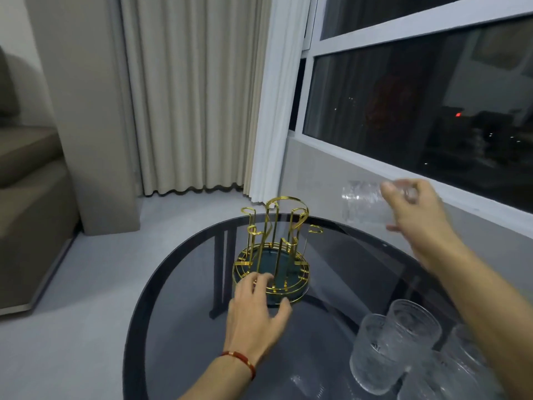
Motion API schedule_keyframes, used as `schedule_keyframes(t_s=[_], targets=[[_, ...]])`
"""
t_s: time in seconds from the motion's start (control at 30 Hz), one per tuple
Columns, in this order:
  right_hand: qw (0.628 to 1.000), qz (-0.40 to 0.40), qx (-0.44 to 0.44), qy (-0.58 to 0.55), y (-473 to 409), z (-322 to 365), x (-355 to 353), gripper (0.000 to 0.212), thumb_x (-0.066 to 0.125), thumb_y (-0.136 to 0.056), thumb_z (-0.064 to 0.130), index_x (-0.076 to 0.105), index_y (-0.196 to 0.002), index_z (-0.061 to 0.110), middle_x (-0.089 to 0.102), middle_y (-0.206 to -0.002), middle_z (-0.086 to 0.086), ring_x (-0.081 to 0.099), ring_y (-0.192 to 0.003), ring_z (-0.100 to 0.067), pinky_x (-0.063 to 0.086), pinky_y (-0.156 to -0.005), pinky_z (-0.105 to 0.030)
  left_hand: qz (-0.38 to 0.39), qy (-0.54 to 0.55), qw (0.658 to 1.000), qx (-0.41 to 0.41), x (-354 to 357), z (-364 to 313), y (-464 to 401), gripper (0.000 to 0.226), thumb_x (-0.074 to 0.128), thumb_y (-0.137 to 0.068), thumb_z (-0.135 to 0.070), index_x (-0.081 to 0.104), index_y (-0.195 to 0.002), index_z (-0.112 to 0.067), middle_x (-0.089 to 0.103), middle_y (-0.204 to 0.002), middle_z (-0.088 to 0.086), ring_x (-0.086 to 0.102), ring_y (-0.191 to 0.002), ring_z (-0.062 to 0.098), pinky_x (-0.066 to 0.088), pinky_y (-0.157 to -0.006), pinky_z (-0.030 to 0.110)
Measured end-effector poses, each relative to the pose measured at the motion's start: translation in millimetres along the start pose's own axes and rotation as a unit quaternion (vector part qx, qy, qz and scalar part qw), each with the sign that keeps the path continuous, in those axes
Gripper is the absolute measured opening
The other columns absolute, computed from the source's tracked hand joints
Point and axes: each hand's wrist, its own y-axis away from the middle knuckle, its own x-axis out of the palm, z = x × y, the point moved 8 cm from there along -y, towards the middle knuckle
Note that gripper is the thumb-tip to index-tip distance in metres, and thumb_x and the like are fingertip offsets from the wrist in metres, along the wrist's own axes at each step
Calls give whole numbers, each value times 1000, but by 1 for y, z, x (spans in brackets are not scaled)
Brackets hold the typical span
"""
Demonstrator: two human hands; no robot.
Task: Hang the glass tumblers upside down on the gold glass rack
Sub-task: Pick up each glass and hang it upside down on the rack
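The gold glass rack (274,249) stands near the middle of a round dark glass table (178,284), its hooked wire arms bare above a round dark-green base. My left hand (256,310) rests on the near edge of that base, fingers spread over the gold rim. My right hand (418,215) is raised to the right of the rack and grips a clear ribbed glass tumbler (360,202) lying sideways, its mouth pointing left toward the rack. Several more ribbed tumblers (398,345) stand upright in a cluster at the table's near right.
A window with a white frame (403,39) and a grey sill wall run along the right. Cream curtains (196,93) hang behind the table. A brown sofa (26,197) sits at the left on the pale floor.
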Motion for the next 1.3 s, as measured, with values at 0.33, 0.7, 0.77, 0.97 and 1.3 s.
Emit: schedule_keyframes(t_s=[0.33,0.7,0.77,0.97,1.3], targets=[[983,107,-99,108,-74,62,168,71,74,-90,44,48,-149,13,53,-154,-9,54,-137,-29,49,-109,-46,118,-222,968,24,63,31,4,85,50,-70,-65,48,-149,-31,46,-157,4,42,-143,31,43,-102,62],[884,315,-82,336,-85,22,274,68,87,-80,27,61,-139,7,64,-133,-11,62,-114,-31,59,-94,-43,98,-241,965,27,69,37,-2,89,48,-59,-67,63,-137,-27,60,-145,8,37,-138,30,55,-86,63],[856,353,-70,370,-83,19,282,65,88,-80,26,63,-138,8,64,-132,-12,62,-113,-32,60,-97,-47,100,-244,964,29,69,39,-3,92,59,-54,-70,64,-135,-28,61,-144,8,37,-138,30,55,-86,62],[765,413,-30,493,-86,6,297,87,95,-70,38,57,-144,12,58,-147,-15,60,-127,-44,58,-99,-56,91,-232,968,31,68,37,-2,93,66,-49,-63,63,-136,-30,61,-145,6,36,-139,28,55,-88,61],[846,366,-102,374,-81,22,263,47,54,-103,25,58,-147,10,59,-151,-11,58,-134,-32,49,-111,-46,72,-230,969,51,66,29,3,87,64,-61,-56,58,-141,-26,57,-148,8,49,-139,36,51,-94,66]])
